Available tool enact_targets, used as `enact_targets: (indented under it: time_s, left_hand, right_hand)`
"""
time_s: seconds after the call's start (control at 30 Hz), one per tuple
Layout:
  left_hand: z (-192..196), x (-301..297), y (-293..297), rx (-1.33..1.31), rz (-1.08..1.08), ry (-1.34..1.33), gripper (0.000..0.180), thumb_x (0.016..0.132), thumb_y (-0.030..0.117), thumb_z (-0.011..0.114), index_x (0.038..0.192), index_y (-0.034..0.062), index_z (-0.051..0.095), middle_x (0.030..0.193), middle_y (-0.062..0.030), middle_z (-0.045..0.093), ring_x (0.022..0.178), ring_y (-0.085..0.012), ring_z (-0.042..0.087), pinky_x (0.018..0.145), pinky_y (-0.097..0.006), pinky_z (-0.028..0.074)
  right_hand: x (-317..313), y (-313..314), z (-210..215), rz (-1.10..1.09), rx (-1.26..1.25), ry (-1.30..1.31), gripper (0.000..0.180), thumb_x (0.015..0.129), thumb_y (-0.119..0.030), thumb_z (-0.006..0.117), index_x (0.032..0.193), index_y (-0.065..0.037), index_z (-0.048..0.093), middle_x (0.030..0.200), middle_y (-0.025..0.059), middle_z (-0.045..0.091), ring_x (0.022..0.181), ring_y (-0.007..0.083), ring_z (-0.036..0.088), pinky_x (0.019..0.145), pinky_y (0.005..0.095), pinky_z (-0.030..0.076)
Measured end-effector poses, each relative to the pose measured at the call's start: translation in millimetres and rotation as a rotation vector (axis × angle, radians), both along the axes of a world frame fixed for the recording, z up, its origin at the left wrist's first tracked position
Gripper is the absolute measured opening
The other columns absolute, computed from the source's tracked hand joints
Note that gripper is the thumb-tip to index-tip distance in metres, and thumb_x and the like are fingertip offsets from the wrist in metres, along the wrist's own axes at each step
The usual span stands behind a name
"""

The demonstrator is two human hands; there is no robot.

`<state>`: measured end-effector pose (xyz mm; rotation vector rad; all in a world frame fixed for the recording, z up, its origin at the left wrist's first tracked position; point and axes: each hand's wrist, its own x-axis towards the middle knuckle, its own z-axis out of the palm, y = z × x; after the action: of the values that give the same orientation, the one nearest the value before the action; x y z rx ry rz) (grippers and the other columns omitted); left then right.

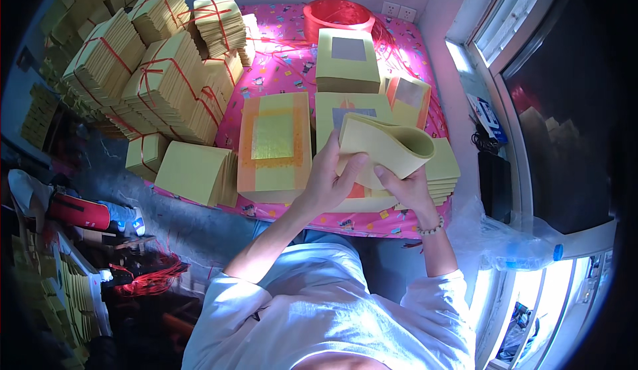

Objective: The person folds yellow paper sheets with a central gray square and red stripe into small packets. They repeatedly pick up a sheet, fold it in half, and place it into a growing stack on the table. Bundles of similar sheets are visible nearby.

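Observation:
A sheaf of pale yellow paper (382, 145) is held up between my hands, bent over into a loop at its right end. My left hand (334, 174) closes on its left end, thumb across the front. My right hand (409, 187), with a beaded bracelet at the wrist, pinches the lower right edge. Under the sheaf lies a yellow paper stack (327, 105) with a silvery panel, partly hidden by the sheaf and my hands. To its left sits a stack with an orange-bordered shiny panel (274, 145). Behind stands another yellow stack (332, 71) with a grey square.
A pink patterned cloth (282, 71) covers the table. Tall paper bundles (166, 81) tied with red string rise at the left. A red basin (335, 16) stands at the back. Right are a window (508, 11) and a plastic bottle (525, 254). Red strings (149, 277) lie lower left.

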<state>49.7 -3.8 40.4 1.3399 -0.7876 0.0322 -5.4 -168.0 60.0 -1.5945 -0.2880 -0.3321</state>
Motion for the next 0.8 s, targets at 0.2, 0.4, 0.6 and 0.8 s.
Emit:
enact_targets:
  time_s: [0.2,0.4,0.6,0.8]
  left_hand:
    - [5,0,-4,-0.043,0.081,-0.008,0.033,0.093,0.013,0.055,0.118,-0.0043,0.042,0.100,-0.0164,0.063,0.093,-0.0222,0.064,0.078,-0.031,0.048]
    - [19,4,-10,0.007,0.124,0.010,0.032,0.093,0.014,0.054,0.118,-0.0035,0.044,0.102,-0.0153,0.062,0.096,-0.0191,0.062,0.081,-0.030,0.047]
    - [31,22,-16,-0.038,-0.024,0.207,0.032,0.091,0.013,0.058,0.118,-0.0029,0.049,0.110,-0.0115,0.060,0.100,-0.0128,0.057,0.085,-0.028,0.045]
    - [36,47,-25,-0.018,-0.239,0.534,0.038,0.091,0.015,0.059,0.125,0.0014,0.049,0.114,-0.0070,0.060,0.105,-0.0110,0.056,0.089,-0.027,0.046]
  right_hand:
    - [1,1,3,-0.005,0.012,0.014,0.035,0.082,-0.003,0.066,0.116,-0.001,0.058,0.101,0.0009,0.064,0.089,0.0051,0.057,0.076,0.0229,0.048]
    - [7,-7,4,-0.028,-0.034,0.058,0.032,0.084,-0.004,0.065,0.115,0.000,0.057,0.101,0.0029,0.064,0.090,0.0066,0.058,0.076,0.0232,0.049]
    - [16,-4,14,-0.175,0.131,0.040,0.028,0.088,-0.009,0.063,0.112,0.003,0.057,0.103,0.0070,0.065,0.091,0.0100,0.061,0.078,0.0251,0.051]
    - [25,-16,25,-0.146,0.228,0.268,0.028,0.089,-0.015,0.063,0.111,0.003,0.059,0.101,0.0078,0.066,0.089,0.0093,0.062,0.079,0.0248,0.050]
